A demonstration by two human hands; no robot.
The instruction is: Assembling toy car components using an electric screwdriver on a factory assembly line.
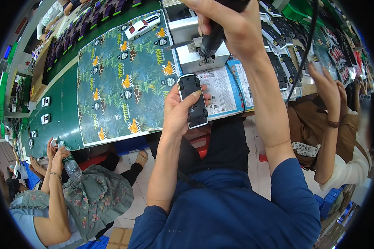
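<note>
My left hand point(175, 113) grips a toy car point(190, 84) turned upside down, its black underside and wheels facing up and a white body edge around it. The thumb presses across the underside, and fingertips show at its far side. My right hand point(241, 33) is wrapped around a black electric screwdriver point(212, 40), whose nose points down and left over a silver metal box-like fixture point(191, 62). Whether the bit touches the fixture cannot be made out. The car is on the near side of the fixture, at the bench edge.
An animal-print sheet point(108, 79) covers the bench to the left, bearing a white toy car point(143, 27). Several upturned car bases point(274, 35) lie at right. A black cable point(305, 58) hangs beside my right arm. Co-workers' hands point(59, 154) point(326, 89) are on both sides.
</note>
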